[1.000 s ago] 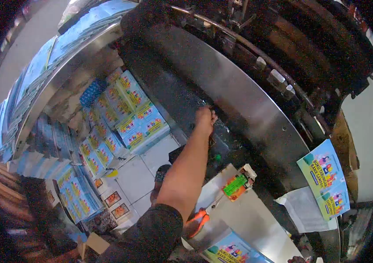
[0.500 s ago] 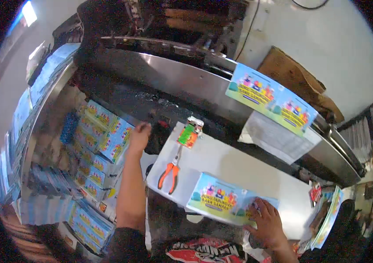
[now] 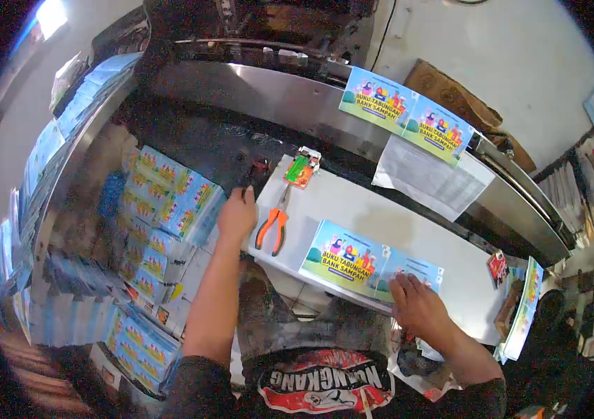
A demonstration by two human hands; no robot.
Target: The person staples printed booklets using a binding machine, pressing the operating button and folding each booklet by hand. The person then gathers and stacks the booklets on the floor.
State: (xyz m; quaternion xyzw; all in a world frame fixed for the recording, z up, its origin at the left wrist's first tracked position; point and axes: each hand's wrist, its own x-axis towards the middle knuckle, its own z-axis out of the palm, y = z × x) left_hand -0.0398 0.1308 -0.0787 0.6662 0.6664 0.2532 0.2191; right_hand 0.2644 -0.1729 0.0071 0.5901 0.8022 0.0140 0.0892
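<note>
My left hand (image 3: 238, 211) is over the dark gap at the white table's left end, fingers curled near a small dark and red object (image 3: 258, 167); whether it grips anything is unclear. My right hand (image 3: 416, 302) rests with its fingers on the right part of a printed cover sheet (image 3: 344, 257). That sheet lies at the near edge of the white table (image 3: 409, 230). Orange-handled pliers (image 3: 271, 229) lie between my two hands, their jaws pointing away from me. Past them sits a green and orange packet (image 3: 300, 171) with a metal piece on it.
Stacks of printed sheets (image 3: 178, 195) stand low at the left. More paper lines the metal ledge at far left. Another cover sheet (image 3: 409, 108) and a white paper (image 3: 433, 181) lean on the metal rail beyond the table. A red packet (image 3: 498, 268) is at the right end.
The view has turned toward the table. My left hand has drawn back from the dark metal surface. My right hand has come into view and stays on the cover sheet.
</note>
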